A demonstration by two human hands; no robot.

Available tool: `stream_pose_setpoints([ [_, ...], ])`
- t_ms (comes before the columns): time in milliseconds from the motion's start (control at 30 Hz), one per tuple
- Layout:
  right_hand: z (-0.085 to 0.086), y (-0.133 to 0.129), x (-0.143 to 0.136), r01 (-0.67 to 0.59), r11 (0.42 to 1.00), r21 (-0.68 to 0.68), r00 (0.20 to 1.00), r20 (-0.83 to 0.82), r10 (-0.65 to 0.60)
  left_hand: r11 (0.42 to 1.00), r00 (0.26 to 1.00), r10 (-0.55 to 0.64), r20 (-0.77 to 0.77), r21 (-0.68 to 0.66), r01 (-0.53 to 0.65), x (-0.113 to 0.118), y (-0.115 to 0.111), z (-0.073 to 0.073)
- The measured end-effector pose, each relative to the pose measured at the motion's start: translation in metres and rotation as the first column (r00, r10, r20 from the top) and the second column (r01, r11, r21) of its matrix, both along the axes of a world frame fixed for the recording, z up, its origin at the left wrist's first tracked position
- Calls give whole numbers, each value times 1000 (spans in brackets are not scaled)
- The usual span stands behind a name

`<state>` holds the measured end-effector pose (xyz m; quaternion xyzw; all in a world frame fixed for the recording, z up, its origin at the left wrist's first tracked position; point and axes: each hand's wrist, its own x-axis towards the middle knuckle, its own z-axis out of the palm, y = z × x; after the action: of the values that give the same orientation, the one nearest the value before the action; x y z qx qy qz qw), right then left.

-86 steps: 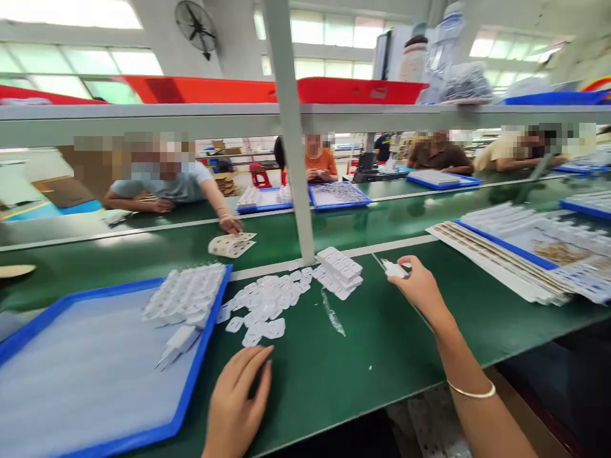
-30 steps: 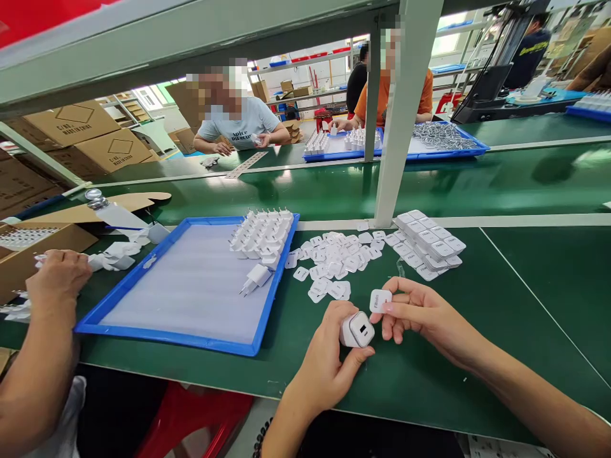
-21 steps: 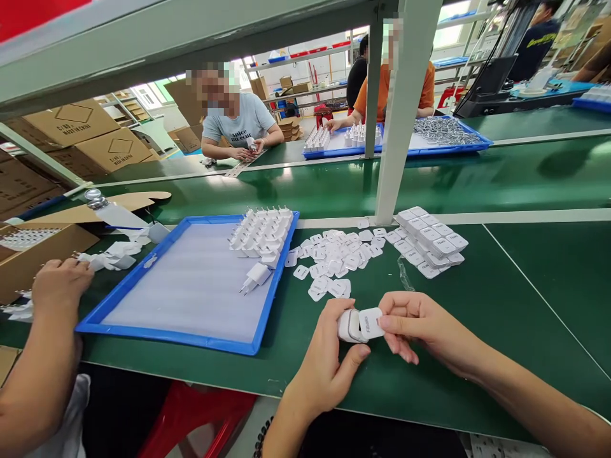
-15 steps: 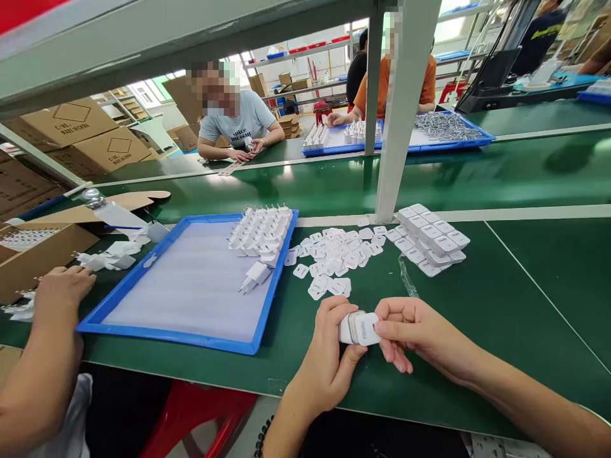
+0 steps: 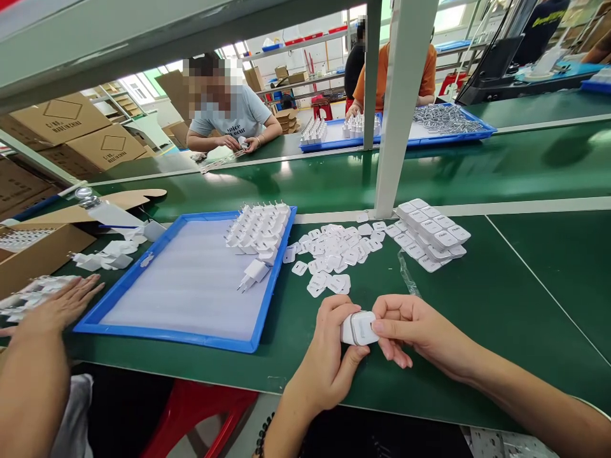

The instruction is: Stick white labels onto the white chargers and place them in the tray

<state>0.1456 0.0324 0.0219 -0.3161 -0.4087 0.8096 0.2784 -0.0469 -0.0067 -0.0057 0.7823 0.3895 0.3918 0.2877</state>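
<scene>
Near the front edge of the green table, my left hand [image 5: 329, 356] is closed around a white charger [image 5: 350, 329]. My right hand [image 5: 410, 327] pinches a white square cover [image 5: 365, 327] lying against the charger's end face. Beyond my hands lies a loose pile of white covers [image 5: 334, 251]. Stacked blocks of white pieces [image 5: 432, 229] stand to the right of that pile. On the left, a blue-rimmed tray [image 5: 167, 338] holds rows of white plugs [image 5: 260, 229] with pins up and a single plug [image 5: 252, 275] near its right side.
A neighbour's hand [image 5: 60, 305] rests by white plugs at the far left, near a cardboard box [image 5: 48, 254]. A metal post [image 5: 396, 121] rises behind the pile. A clear plastic strip [image 5: 408, 275] lies beyond my right hand. People sit across the table.
The cover now sits closer and flatter against the charger in my left hand. At the far left, the neighbour's hand has moved down and spread out beside more plugs.
</scene>
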Motion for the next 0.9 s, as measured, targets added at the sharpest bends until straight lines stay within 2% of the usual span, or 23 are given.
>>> stream_pose_setpoints([
  [900,-4,-4,-1,14,1000,-6,1000,-3,-14,999,999,-37,-19,-6,37,-1,0,-5],
])
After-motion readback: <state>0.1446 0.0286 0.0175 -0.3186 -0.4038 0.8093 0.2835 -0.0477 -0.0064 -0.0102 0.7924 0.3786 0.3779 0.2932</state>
